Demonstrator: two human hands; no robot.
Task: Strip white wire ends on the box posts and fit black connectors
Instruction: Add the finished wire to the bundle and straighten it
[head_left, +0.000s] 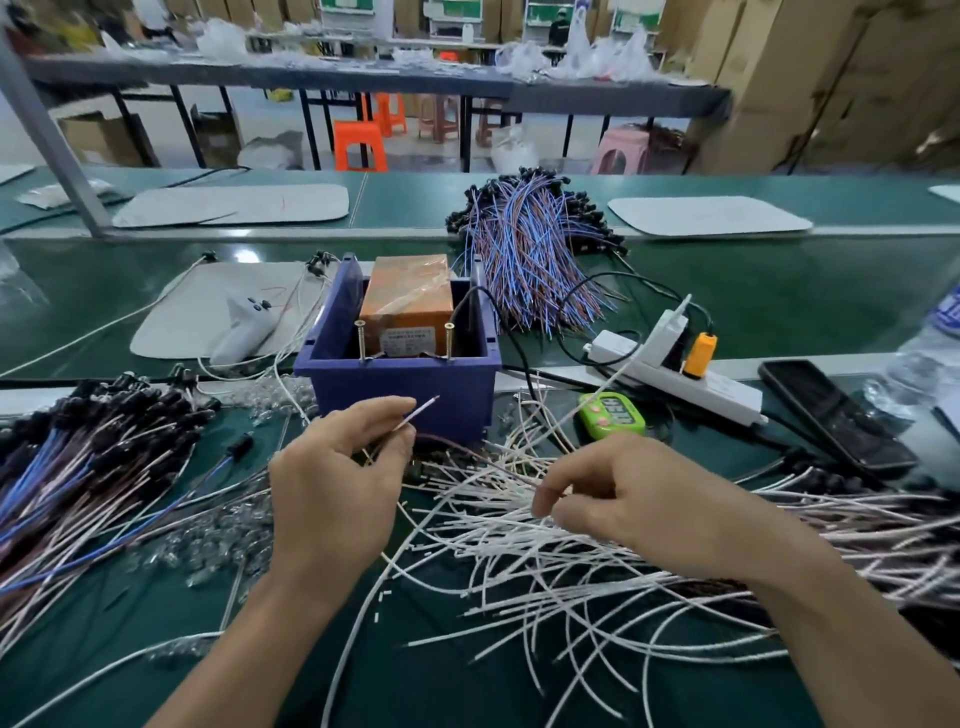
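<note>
White wire end (423, 408) pinched in left hand (332, 483), right hand (623, 499) pinching wire (511, 470) too; box label (408, 336) unreadable.

Both hands bare: left hand (332, 483), right hand (628, 499); forearms uncovered.

Site: wire-assembly workshop, factory floor.
Long green tabletop (779, 291) rows; blue-red wire bundles (524, 260) and loose white wires (571, 551) heaped; cardboard cartons (831, 78) stacked right; orange plastic stool (358, 145) beyond.

Purple box (400, 387) smooth plastic. Two screws (360, 340) shiny metal. Green table (779, 301) glossy. Loose white wires (571, 561) matt plastic skin.
</note>
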